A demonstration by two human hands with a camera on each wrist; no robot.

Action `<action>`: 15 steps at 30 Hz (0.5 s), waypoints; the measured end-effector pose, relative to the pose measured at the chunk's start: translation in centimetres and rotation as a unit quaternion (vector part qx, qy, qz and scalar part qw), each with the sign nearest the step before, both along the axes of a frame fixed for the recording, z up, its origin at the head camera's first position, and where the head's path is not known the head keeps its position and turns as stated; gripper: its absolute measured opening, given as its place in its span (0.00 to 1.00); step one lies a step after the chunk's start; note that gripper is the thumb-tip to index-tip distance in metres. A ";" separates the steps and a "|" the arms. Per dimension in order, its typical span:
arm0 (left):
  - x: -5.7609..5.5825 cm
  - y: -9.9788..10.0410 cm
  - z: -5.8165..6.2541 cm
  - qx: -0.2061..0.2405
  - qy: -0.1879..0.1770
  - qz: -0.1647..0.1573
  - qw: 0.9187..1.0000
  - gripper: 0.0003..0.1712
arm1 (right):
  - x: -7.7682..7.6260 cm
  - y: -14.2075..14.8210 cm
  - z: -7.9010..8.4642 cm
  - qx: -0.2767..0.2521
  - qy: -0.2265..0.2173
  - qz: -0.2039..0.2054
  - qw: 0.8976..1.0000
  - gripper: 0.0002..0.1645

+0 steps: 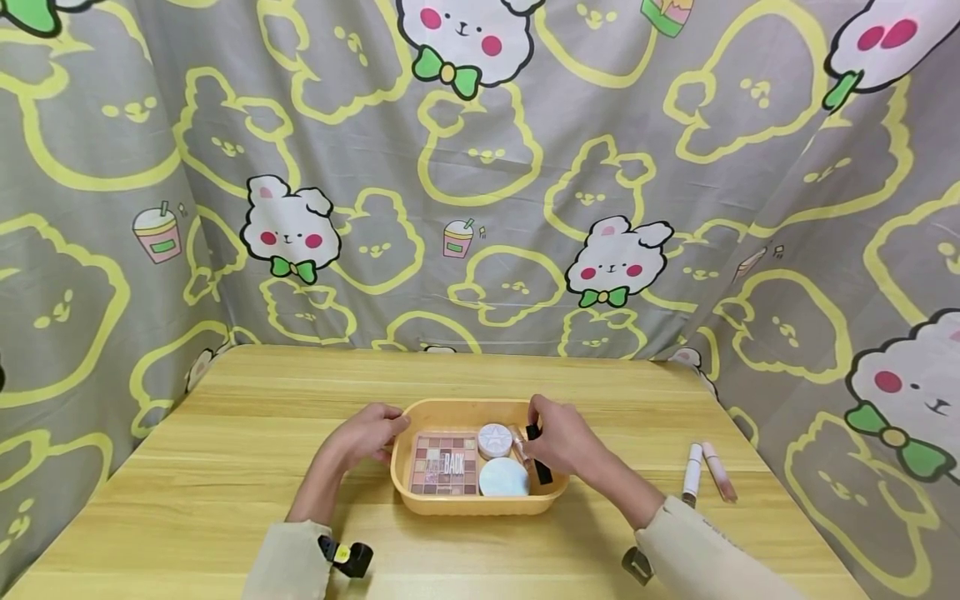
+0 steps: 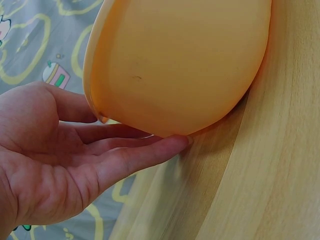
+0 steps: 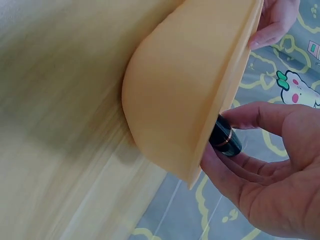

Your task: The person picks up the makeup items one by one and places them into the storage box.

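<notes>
An orange plastic basket [image 1: 480, 505] stands on the table, its left rim held by my left hand [image 1: 372, 435]. In the left wrist view, that hand's fingers [image 2: 145, 156] lie along the basket's outer wall. My right hand [image 1: 564, 437] reaches over the right end and pinches a black lipstick tube [image 3: 227, 139] with a thin gold ring, just inside the rim. Within the basket lie an eyeshadow palette [image 1: 444, 467], a round star-embossed compact [image 1: 495, 441], a shiny round compact [image 1: 504, 477] and a slim clear-pink tube [image 1: 519, 446], partly hidden by my right hand.
On the table's right side lie a white tube [image 1: 692, 471] with a dark end and a pink tube [image 1: 718, 472]. Grey patterned curtain [image 1: 487, 217] closes off the back and sides of the wooden table [image 1: 285, 379].
</notes>
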State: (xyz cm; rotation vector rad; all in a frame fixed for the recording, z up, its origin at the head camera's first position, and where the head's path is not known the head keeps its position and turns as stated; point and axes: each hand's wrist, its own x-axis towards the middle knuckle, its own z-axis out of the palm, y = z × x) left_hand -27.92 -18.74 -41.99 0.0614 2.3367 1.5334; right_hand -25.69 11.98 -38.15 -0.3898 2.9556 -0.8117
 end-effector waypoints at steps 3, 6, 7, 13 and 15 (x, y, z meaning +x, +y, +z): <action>-0.1 0.1 0.0 0.000 -0.001 -0.001 1.000 0.24 | 0.1 -0.1 -0.2 0.005 -0.003 0.003 1.000 0.17; -0.1 0.1 0.0 0.002 -0.003 0.003 1.000 0.25 | 0.2 -0.2 -0.3 0.003 -0.004 0.004 1.000 0.17; -0.1 0.1 0.0 0.001 -0.003 0.003 1.000 0.25 | 0.3 -0.2 -0.3 0.002 -0.005 0.006 1.000 0.17; 0.1 0.1 0.1 -0.004 0.000 0.000 1.000 0.25 | 0.4 -0.4 -0.5 0.016 -0.007 0.014 1.000 0.15; 0.1 0.1 0.1 -0.004 0.001 0.000 1.000 0.25 | 0.5 -0.4 -0.6 0.021 -0.012 0.015 1.000 0.15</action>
